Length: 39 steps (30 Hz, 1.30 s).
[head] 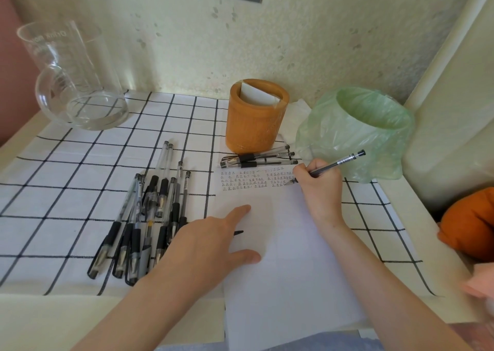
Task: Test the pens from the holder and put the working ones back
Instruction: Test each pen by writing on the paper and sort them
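Note:
My right hand grips a black gel pen, its tip down on a white paper sheet at the end of rows of small written marks. Flat on the sheet's left part lies my left hand, and a small black pen cap pokes out beside its fingers. The round wooden pen holder stands behind the sheet with a white card inside. Three capped pens lie between the holder and the marks. A pile of several pens lies on the cloth to the left.
A checked cloth covers the table. An empty glass jug stands at the back left. A small bin lined with a green bag stands right of the holder. An orange object sits at the right edge.

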Tool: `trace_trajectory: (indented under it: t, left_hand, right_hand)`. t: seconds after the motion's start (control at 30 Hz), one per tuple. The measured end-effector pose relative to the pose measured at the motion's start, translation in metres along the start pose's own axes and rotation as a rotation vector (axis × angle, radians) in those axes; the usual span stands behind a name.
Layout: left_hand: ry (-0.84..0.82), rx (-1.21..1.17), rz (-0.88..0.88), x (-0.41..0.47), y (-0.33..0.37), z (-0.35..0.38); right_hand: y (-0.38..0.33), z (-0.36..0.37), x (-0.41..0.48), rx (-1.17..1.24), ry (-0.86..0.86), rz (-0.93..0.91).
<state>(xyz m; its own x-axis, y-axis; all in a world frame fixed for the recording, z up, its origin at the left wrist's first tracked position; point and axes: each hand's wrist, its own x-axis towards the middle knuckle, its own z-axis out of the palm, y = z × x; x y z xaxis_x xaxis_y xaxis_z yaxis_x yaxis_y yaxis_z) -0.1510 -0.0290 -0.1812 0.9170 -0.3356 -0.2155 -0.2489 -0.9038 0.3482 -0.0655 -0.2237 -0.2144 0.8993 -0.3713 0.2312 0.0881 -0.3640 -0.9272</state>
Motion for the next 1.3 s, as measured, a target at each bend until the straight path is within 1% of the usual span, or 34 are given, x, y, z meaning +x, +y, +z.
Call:
trace_trajectory:
  t: [0.4, 0.97, 1.17, 1.3]
  left_hand:
    - [-0.007, 0.003, -0.002, 0.0001, 0.0008, -0.0014]
    - [0.002, -0.015, -0.019, -0.0010, 0.0018, -0.0019]
    - [-0.009, -0.012, -0.020, -0.0018, 0.0022, -0.0030]
    - [-0.002, -0.028, -0.020, -0.0021, 0.0033, -0.0033]
  right_hand:
    - [-0.0011, -0.0003, -0.0007, 0.022, -0.030, 0.018]
    - [-0.0049, 0.0001, -0.0018, 0.017, -0.007, 0.011]
    - [-0.0040, -0.0013, -0.0008, 0.008, -0.025, 0.014]
    - [-0.0061, -0.0024, -0.0003, 0.027, -0.027, 0.056]
